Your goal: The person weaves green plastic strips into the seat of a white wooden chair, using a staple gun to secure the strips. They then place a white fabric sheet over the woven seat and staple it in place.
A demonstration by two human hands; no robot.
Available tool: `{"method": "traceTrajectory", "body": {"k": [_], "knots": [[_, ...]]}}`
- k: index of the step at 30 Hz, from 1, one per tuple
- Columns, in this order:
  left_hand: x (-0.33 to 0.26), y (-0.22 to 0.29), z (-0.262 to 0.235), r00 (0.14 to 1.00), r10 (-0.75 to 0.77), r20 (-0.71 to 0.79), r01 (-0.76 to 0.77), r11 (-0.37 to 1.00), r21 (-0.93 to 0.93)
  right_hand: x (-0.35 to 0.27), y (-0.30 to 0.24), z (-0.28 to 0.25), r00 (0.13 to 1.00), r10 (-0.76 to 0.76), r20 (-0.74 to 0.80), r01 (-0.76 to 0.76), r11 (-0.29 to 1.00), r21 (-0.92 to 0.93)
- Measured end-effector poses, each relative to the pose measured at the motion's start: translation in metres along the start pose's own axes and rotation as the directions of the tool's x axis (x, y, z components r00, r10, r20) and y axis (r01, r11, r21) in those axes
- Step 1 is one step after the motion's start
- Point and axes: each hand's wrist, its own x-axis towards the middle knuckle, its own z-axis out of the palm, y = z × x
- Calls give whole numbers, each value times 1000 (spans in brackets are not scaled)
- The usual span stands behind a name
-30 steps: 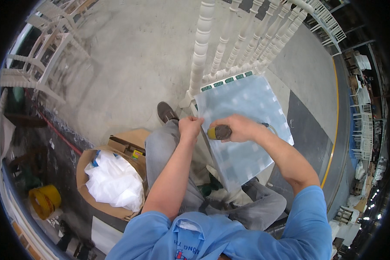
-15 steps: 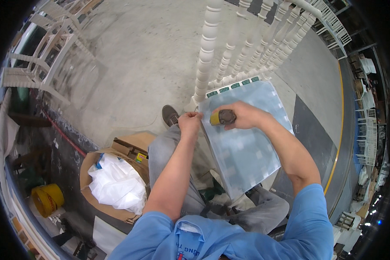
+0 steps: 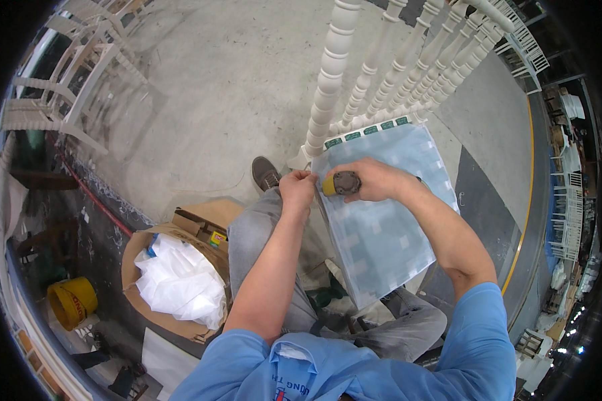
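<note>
A pale seat (image 3: 381, 234) wrapped in clear, bluish plastic film lies in front of me, joined to a white chair frame with turned spindles (image 3: 328, 87). My left hand (image 3: 297, 191) is closed in a pinch at the seat's left edge, near the base of the nearest post; the fingertips seem to grip the film's edge. My right hand (image 3: 374, 180) is wrapped round a yellow and dark grey air stapler (image 3: 342, 183), seen from above. Its nose is hidden; it stands over the seat's far left part, just right of my left fingers.
An open cardboard box (image 3: 135, 281) with crumpled white sheeting (image 3: 180, 277) stands at my left. Further left is a yellow bucket (image 3: 72, 303). A red hose (image 3: 100, 200) runs along the floor. White chairs (image 3: 73, 87) stand at the far left, more chairs (image 3: 566, 217) along the right.
The view has shifted slightly, so the chair appears a little further right. The stapler has come slightly closer to my left fingers. Both hands keep their grips.
</note>
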Motion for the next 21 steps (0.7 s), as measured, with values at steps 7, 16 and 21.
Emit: {"method": "traceTrajectory", "body": {"k": [7,16,21], "knots": [[9,-9,-10,998,37,-59,-35,999,36,-10,22,-18,970,194,145,-234,903,360],[-1,0,7,994,-90,54,101,967,-234,-65,140,1,803,597,9,-354,465,812],[-6,12,-1,958,-256,130,284,912,-297,-65,108,-13,752,451,-481,-558,824,-99]]}}
